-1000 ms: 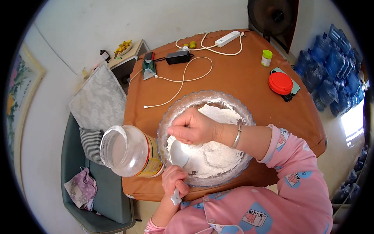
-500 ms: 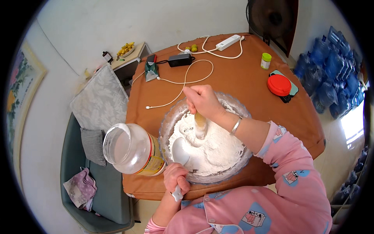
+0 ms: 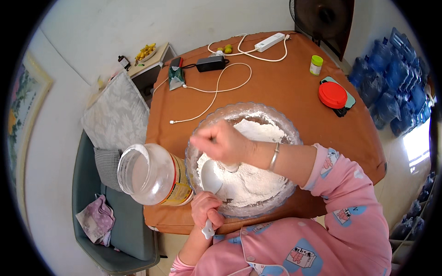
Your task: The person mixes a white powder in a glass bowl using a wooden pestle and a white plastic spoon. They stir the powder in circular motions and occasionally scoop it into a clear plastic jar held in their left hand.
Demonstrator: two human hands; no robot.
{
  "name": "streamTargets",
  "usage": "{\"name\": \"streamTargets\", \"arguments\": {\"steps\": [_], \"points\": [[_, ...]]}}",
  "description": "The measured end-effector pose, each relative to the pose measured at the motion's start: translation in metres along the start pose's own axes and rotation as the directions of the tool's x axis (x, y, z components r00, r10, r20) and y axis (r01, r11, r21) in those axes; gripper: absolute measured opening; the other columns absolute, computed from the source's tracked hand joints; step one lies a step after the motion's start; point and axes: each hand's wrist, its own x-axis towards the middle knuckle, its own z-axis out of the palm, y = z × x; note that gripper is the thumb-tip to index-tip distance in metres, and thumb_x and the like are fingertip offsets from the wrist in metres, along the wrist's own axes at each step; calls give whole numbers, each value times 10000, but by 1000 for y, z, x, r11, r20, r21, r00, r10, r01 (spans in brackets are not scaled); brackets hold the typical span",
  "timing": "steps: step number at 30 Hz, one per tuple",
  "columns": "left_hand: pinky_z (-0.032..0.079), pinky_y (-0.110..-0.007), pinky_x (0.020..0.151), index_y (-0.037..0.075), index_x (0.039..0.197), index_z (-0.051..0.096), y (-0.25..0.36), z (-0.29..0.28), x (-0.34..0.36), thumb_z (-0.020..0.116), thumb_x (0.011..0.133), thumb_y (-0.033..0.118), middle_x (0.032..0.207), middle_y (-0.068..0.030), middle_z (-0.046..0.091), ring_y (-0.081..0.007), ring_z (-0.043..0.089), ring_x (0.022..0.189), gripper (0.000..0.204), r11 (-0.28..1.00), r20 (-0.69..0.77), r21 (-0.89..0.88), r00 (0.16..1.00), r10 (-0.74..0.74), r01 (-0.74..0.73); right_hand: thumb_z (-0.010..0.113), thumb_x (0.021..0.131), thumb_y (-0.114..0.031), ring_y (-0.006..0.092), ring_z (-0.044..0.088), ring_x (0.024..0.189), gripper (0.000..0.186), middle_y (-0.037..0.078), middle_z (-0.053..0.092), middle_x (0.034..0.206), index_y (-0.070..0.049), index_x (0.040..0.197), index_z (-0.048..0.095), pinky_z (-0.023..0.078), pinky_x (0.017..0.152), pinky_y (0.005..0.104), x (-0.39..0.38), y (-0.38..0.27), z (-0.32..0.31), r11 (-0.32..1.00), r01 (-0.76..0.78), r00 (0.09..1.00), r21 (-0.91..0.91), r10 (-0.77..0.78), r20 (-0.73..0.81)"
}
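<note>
A wide clear bowl (image 3: 288, 188) with a scalloped rim holds white powder (image 3: 248, 188). My right hand (image 3: 220, 141), motion-blurred, is closed over a powder-dusted wooden pestle (image 3: 230, 166), mostly hidden beneath it, whose lower end sits in the powder. My left hand (image 3: 206, 209) grips the handle of a white scoop (image 3: 211, 177) at the bowl's near left rim; the scoop's head lies in the powder. A large plastic jar (image 3: 153, 179) with its mouth open, some white residue inside, stands just left of the bowl.
The brown-covered table (image 3: 276, 92) bears a red round container (image 3: 332, 94), green-lidded jar (image 3: 316, 65), power strip (image 3: 269, 42), black adapter (image 3: 210, 63) and cables. A green sofa (image 3: 129, 230) stands left, a fan (image 3: 322, 18) at the back, several blue water bottles (image 3: 393, 78) at right.
My right hand rose toward the right half a second ago, showing more of the pestle, and is now lower and further left again. My left hand stays about in place.
</note>
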Motion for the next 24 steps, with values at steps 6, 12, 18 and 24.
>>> {"name": "streamTargets", "arguments": {"steps": [6, 12, 18, 24], "points": [[409, -334, 515, 8, 815, 507, -4, -3, -4, 394, 997, 171, 626, -109, 531, -221, 488, 521, 270, 999, 18, -26, 999, -32, 32, 540, 953, -223, 63, 503, 440, 444, 3, 485, 477, -19, 562, 487, 372, 419, 250, 12, 13, -25, 975, -207, 958, 78, 218, -187], [422, -343, 512, 18, 814, 553, -4, -1, -5, 460, 944, 141, 597, -94, 537, -254, 526, 516, 202, 998, -36, -36, 998, -48, 47, 563, 940, -226, 59, 469, 424, 446, -7, 483, 474, -37, 543, 488, 356, 410, 239, -2, -9, -19, 960, -164, 983, 227, 179, -47], [396, -316, 510, 3, 832, 510, -1, -2, -4, 390, 998, 174, 660, -126, 542, -216, 489, 542, 267, 999, -3, 1, 999, -49, 49, 567, 943, -185, 49, 438, 467, 425, -24, 463, 504, -35, 555, 480, 355, 435, 242, -16, -23, -8, 981, -60, 977, 185, 19, 214], [379, -307, 510, 15, 824, 513, -1, -3, -7, 386, 1000, 170, 675, -114, 535, -199, 461, 538, 267, 998, -4, -1, 998, -62, 62, 549, 936, -239, 62, 508, 454, 440, 19, 461, 477, -15, 564, 477, 386, 424, 267, 5, 2, -17, 962, -230, 963, 147, 247, -105]]}}
